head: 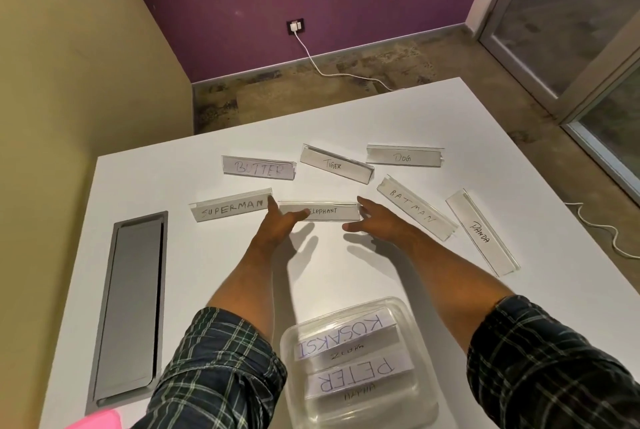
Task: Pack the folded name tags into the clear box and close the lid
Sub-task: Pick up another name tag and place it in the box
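Several folded name tags lie on the white table (207, 273): SUPERMAN (231, 210), BUTTER (259, 168), TIGER (335, 164), DOG (403, 156), BATMAN (414, 207), PANDA (481, 233) and ELEPHANT (329, 211). My left hand (282, 222) touches the left end of the ELEPHANT tag with thumb and fingers spread. My right hand (375, 219) reaches its right end, fingers straight. The clear box (408, 311) stands open at the near edge with tags KUSAKSI (341, 335) and PETER (356, 376) inside. No lid shows.
A grey metal cable hatch (130, 307) is set into the table at the left. Something pink (100, 420) shows at the near left edge. A white cable (325, 65) runs over the floor beyond the table's far edge.
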The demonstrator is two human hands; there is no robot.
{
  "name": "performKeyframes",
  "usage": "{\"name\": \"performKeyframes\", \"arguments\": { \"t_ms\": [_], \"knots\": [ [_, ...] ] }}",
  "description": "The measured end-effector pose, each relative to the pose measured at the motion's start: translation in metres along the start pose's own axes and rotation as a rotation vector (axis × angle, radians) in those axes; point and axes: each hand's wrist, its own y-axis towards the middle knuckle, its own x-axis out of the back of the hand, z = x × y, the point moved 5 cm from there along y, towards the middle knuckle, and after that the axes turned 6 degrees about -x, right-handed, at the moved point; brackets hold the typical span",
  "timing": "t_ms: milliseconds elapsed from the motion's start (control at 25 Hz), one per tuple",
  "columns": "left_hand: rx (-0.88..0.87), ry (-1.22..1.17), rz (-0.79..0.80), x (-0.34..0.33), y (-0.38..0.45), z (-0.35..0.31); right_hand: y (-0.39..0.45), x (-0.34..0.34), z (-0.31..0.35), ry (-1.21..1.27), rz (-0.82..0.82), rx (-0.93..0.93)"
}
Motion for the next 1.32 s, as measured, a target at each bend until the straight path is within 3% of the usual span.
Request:
{"name": "performKeyframes", "arguments": {
  "t_ms": [160, 320, 520, 1000, 1320],
  "knots": [
    [-0.054, -0.059, -0.030, 0.002, 0.001, -0.001, 0.001, -0.002, -0.004, -0.031, -0.032, 0.026],
    [0.000, 0.103, -0.084, 0.009, -0.014, 0.002, -0.007, 0.004, -0.003, -0.187, -0.171, 0.086],
    [0.032, 0.241, -0.141, 0.009, -0.054, 0.007, -0.038, 0.007, -0.006, -0.245, -0.222, 0.087],
    [-0.037, 0.543, -0.196, 0.010, -0.174, -0.008, -0.138, -0.011, 0.005, -0.939, -0.371, 0.348],
    [-0.070, 0.501, -0.098, 0.024, -0.211, 0.009, -0.182, -0.003, 0.000, -1.101, -0.268, 0.611]
  ]
}}
